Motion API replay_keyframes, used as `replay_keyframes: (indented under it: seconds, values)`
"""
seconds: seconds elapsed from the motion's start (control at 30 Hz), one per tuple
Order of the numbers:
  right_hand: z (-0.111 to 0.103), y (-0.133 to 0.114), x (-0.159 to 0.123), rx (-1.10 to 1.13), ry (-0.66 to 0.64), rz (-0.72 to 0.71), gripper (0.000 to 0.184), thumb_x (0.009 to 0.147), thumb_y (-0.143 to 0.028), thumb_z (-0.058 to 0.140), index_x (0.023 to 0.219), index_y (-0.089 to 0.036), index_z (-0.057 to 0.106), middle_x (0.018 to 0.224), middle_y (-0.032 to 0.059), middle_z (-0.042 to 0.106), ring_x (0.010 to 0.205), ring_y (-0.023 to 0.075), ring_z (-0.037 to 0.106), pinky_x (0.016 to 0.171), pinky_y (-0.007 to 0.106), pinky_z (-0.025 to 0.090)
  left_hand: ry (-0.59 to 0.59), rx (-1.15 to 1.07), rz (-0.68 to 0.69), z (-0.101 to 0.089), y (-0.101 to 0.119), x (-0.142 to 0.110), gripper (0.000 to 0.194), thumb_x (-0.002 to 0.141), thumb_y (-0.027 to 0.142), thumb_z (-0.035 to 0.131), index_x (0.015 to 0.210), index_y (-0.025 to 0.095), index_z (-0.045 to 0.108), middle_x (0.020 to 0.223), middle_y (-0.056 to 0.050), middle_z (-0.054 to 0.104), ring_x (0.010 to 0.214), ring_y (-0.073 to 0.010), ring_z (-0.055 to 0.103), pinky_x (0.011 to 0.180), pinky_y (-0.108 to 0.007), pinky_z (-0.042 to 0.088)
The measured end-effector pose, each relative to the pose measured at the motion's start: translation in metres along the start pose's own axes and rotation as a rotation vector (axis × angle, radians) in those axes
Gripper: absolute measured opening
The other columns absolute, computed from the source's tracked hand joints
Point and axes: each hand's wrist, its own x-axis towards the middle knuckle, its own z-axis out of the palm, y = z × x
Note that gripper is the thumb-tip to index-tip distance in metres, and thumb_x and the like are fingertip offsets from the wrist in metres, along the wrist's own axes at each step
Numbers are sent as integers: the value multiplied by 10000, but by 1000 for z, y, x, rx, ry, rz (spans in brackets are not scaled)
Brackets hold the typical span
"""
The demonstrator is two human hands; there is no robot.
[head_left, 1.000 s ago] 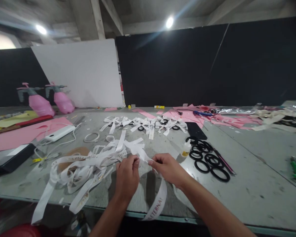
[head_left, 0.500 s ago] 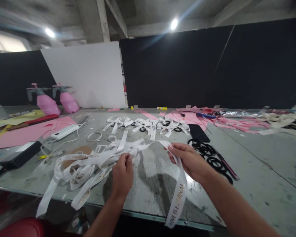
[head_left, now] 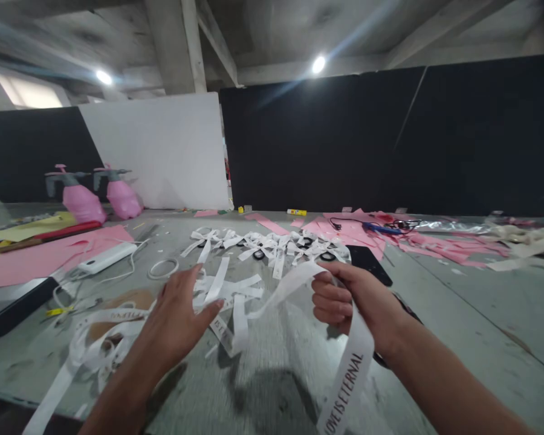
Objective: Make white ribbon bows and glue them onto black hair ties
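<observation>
Between the thumb and curled fingers of my right hand (head_left: 344, 299) is a white printed ribbon (head_left: 351, 374), its lettered end hanging toward the table's front edge. From that grip the ribbon runs left and down to a loose tangle of white ribbon (head_left: 104, 335). My left hand (head_left: 179, 311) is over this tangle with thumb and fingers apart, hiding part of it; whether it touches the ribbon I cannot tell. Beyond both hands lies a row of white ribbon bows (head_left: 276, 244) with black rings among them. My right hand hides most of the black rings beside it.
A black phone (head_left: 369, 264) lies right of the bows. Pink paper strips (head_left: 435, 244) and a blue-handled corded tool (head_left: 381, 228) lie at the back. On the left are two pink spray bottles (head_left: 82, 203), a white power strip (head_left: 107, 258) and a tape ring (head_left: 163, 268).
My left hand has moved left and opened over the tangle. My right hand has shifted slightly right and down with the ribbon, drawing it along. The view has tilted up a little.
</observation>
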Motion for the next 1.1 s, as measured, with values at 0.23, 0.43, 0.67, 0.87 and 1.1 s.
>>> replay_keyframes:
  seconds: [0.23,0.43,0.67,0.87,1.1]
  values:
    - [27,-36,9,-356,54,-29,345,801,-393,621,563,-169,511,423,-68,335,364,49,293,363,183,227,-162,-286,425,-27,108,22,720,787,469,651,1425,274,380,1357,-103,546,1164,-311,551,980,-465,433]
    - [15,-66,11,-590,116,-355,301,801,-445,679,694,-180,587,499,-50,426,408,59,344,360,189,244,-167,-466,607,-22,163,60,522,813,78,538,1283,305,535,958,9,709,853,-189,644,778,-288,469]
    - [-8,-89,3,-785,213,-527,330,862,-489,622,1062,-231,567,553,-53,472,451,89,427,402,194,311,-331,-597,520,-20,165,73,169,899,287,533,957,247,687,769,10,674,653,-138,572,609,-224,401]
    - [-26,-97,11,-1176,382,-676,362,885,-535,548,1062,-233,640,581,-21,468,473,119,414,394,226,327,-425,-677,299,-8,154,91,426,900,489,487,607,179,511,565,35,417,539,-100,371,475,-220,273]
    - [-17,-88,22,-1341,271,-703,292,803,-469,678,1035,-292,689,1001,74,670,916,246,598,792,355,505,-690,-961,191,3,151,109,429,908,527,449,660,179,488,490,65,379,445,-66,297,422,-206,224]
